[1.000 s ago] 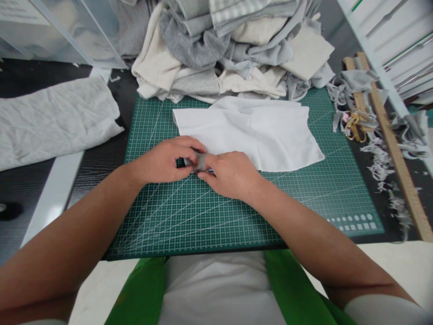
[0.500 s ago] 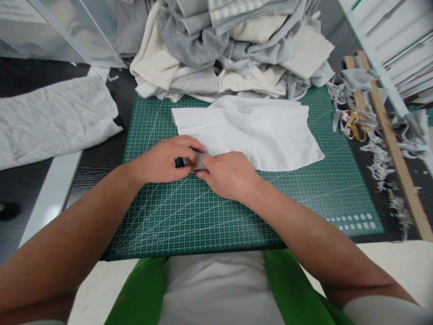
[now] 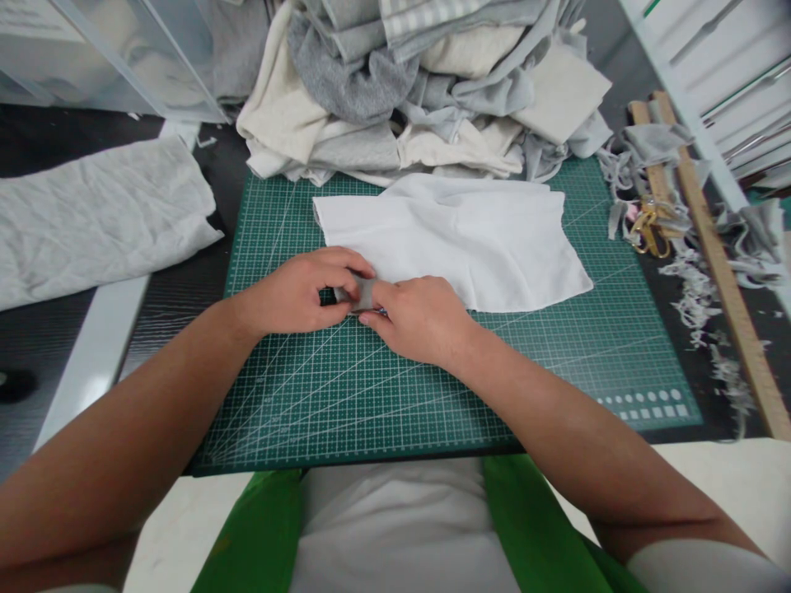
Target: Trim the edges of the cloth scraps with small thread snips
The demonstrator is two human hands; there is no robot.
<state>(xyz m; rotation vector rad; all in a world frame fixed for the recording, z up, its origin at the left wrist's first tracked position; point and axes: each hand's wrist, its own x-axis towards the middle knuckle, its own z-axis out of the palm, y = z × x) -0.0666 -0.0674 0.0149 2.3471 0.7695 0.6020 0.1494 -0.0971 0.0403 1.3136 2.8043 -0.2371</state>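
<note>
Small grey piece lies between the two hands, over the green cutting mat and against the near left part of a white cloth; fingers cover much of it, so its full outline cannot be told. Left hand: grip curled, fingertips and thumb clamped on the piece toward its left end, a dark gap showing inside the curl. Right hand: grip together on the right end, index above, thumb below, the hand overlapping the white cloth's near edge. White cloth spreads rumpled to the right. Beyond it, a heap of folded fabrics, grey, cream and one checked, covers the mat's far edge and bounds the workspace there. Left, a pale grey cloth lies on the black counter, across a light metal strip; translucent bins stand behind. Right side cluttered: wooden strips, gold-handled scissors partly under grey scraps, and shredded trimmings just beside the mat. Space on the mat nearest the body is unobstructed.
</note>
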